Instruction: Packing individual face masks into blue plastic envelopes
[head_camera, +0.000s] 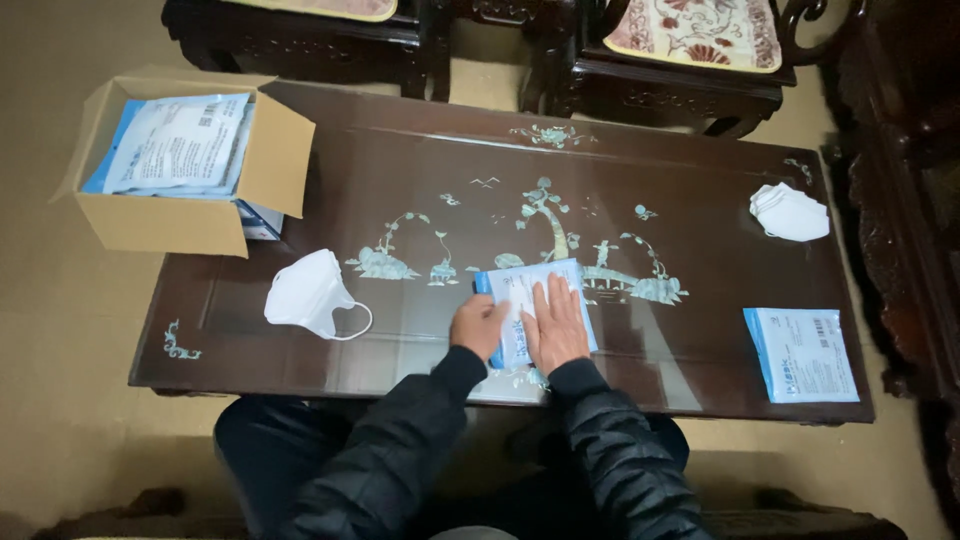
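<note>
Item: blue-and-white packet (520, 290), flat on table (700, 170), near front edge, centre. Right hand (555, 325) pressed flat on it, fingers spread, nothing clamped; left hand (480, 325) curled at packet's left edge, grip on it can't tell. Loose white mask (308, 292) twd front-left corner; mask stack (790, 212) nr right edge; 2nd packet (808, 352) at front-right corner; open cardboard box (180, 165) w/ more packets overhanging back-left corner. Risk: glossy top, so packet prob. slides under palm pressure; box may tip off corner if nudged.
</note>
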